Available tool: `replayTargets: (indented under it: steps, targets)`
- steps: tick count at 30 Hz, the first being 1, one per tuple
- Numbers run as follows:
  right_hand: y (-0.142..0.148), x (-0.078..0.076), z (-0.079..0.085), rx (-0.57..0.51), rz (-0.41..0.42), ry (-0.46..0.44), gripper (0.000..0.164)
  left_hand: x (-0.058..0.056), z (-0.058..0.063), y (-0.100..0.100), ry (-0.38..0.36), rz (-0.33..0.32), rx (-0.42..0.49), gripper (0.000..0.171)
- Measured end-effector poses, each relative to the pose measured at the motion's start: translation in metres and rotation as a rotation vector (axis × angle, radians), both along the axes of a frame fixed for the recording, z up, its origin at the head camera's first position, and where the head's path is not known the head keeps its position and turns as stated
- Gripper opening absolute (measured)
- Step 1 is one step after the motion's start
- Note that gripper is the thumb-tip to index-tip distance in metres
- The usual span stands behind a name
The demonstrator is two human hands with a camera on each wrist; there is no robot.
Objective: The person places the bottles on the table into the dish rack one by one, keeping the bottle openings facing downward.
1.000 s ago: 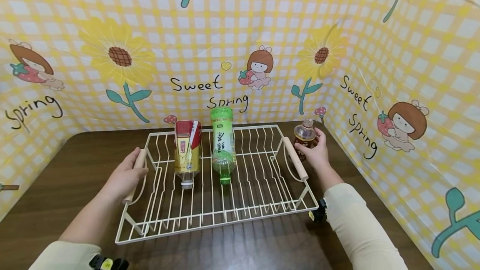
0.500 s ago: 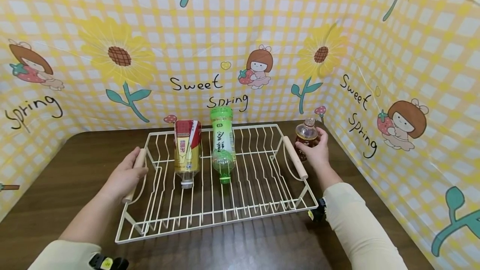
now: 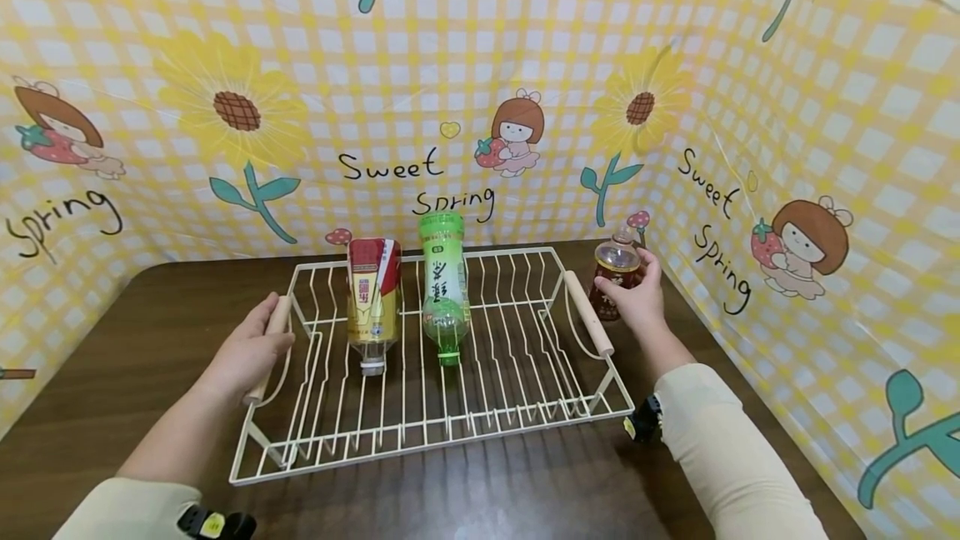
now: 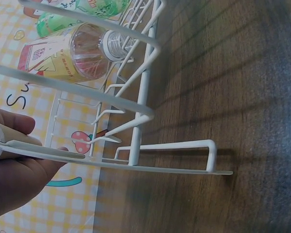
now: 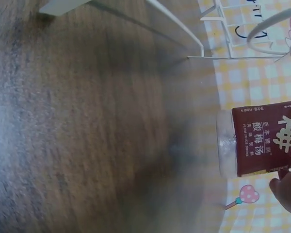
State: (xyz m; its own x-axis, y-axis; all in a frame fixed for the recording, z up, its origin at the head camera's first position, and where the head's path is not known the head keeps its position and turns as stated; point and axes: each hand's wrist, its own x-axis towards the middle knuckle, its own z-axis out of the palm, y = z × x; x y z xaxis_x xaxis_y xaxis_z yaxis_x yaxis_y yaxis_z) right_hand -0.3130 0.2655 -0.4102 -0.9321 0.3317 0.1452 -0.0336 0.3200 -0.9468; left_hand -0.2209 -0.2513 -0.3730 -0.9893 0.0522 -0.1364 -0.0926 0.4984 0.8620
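A cream wire dish rack (image 3: 420, 438) with wooden handles stands on the table. My left hand (image 3: 251, 348) grips its left wooden handle (image 3: 279, 319); the left wrist view shows thumb and fingers around that handle. Beyond the rack's right handle (image 3: 589, 315), my right hand (image 3: 637, 298) holds a plum juice bottle (image 3: 617, 258) with a dark red label, upright and without a visible cap. The right wrist view shows its clear base (image 5: 227, 143). Two bottles rest neck-down in the rack: a red and yellow labelled one (image 3: 373, 290) and a green tea bottle (image 3: 444, 282).
The dark wood table (image 3: 540, 482) runs back to a yellow checked cloth (image 3: 337, 90) with printed flowers and figures. The same cloth closes off the right side. Low wire feet (image 4: 211, 155) carry the rack above the table.
My right hand has raised the plum juice bottle a little and shifted it slightly right, so more of its label shows. The left hand and the rack have stayed in place.
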Motion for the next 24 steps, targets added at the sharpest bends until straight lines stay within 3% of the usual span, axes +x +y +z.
replayTargets:
  steps: [7,13,24]
  targets:
    - [0.002,0.004,0.017,0.005,0.010,0.053,0.089,0.000,-0.001,0.000,0.001,-0.004,0.010,0.077]
    - [0.002,0.008,0.036,-0.011,0.068,0.105,0.089,0.000,0.000,-0.001,0.001,-0.003,0.016,0.077]
    - [-0.003,0.017,0.068,0.055,0.143,0.110,0.092,-0.001,-0.001,0.000,0.003,-0.007,0.034,0.077]
